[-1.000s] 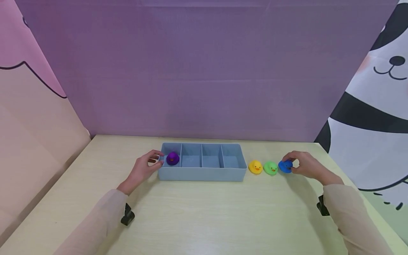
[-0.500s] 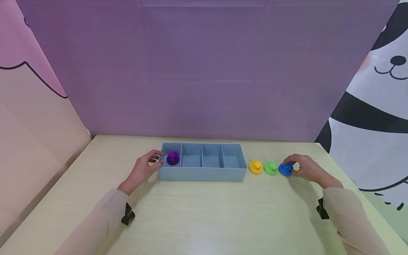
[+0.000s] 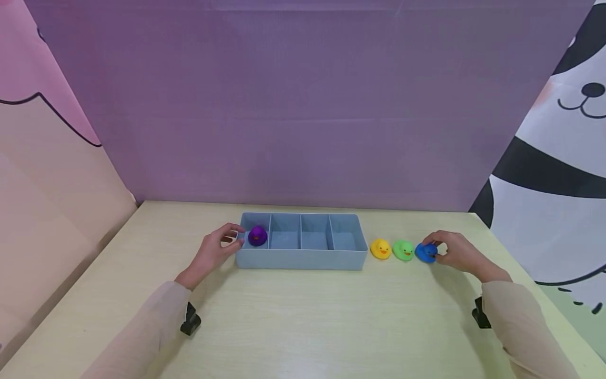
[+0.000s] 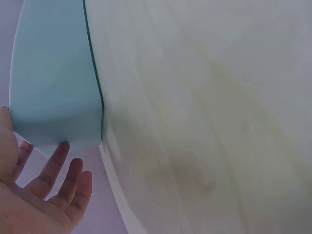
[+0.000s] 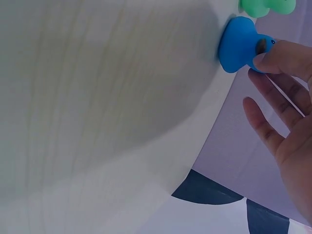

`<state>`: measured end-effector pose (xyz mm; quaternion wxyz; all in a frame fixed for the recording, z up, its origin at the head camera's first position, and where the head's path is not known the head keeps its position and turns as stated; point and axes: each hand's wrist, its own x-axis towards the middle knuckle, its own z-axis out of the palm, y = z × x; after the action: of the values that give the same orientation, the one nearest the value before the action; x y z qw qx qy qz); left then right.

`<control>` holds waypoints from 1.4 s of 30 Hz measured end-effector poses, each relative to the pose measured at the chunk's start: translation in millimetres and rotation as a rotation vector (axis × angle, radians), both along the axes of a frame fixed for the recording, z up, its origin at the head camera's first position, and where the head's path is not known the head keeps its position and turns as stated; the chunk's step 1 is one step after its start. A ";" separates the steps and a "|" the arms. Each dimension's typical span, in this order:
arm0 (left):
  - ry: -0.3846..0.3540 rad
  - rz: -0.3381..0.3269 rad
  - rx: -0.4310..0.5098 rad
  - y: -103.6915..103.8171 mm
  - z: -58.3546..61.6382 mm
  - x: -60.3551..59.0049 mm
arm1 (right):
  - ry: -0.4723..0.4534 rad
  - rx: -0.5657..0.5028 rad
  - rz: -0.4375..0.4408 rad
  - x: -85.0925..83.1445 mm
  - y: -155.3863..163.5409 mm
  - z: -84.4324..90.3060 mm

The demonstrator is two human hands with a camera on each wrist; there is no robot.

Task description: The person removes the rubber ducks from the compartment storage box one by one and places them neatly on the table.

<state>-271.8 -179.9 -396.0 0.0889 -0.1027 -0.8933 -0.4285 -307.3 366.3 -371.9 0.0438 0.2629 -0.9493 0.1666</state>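
A blue four-compartment tray (image 3: 303, 259) lies mid-table, with a purple duck (image 3: 257, 236) in its leftmost compartment. My left hand (image 3: 219, 248) rests against the tray's left end. In the left wrist view its fingers (image 4: 56, 178) lie straight beside the tray wall (image 4: 53, 73). Right of the tray stand a yellow duck (image 3: 381, 249), a green duck (image 3: 403, 250) and a blue duck (image 3: 424, 253) in a row. My right hand (image 3: 455, 252) curls over the blue duck. In the right wrist view the right hand's fingertips (image 5: 273, 54) press on the blue duck (image 5: 238, 45), which sits on the table.
The pale wooden table (image 3: 303, 321) ends close to the right of the blue duck. A purple backdrop (image 3: 303, 105) stands behind it, with a panda-print cloth (image 3: 558, 173) on the right. The tray's three other compartments hold nothing.
My right hand has sunk a little lower around the blue duck. The ducks, the tray and my left hand have stayed in place.
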 end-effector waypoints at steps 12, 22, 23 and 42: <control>0.005 -0.004 0.000 -0.3 -1.6 -2.3 | -0.019 0.012 0.003 1.4 1.2 7.5; 0.017 -0.007 0.000 -1.6 -2.9 -3.1 | 0.011 0.025 0.004 -1.3 -12.1 22.0; 0.016 -0.006 0.000 -1.7 -3.0 -3.1 | 0.008 0.027 0.004 -1.3 -14.2 23.3; 0.005 -0.009 0.005 -0.7 -0.4 -1.4 | 0.043 0.030 0.072 -4.0 -58.0 29.5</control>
<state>-273.1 -180.5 -396.3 0.0893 -0.1075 -0.8916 -0.4308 -311.3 308.3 -342.4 0.0540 0.3009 -0.9405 0.1483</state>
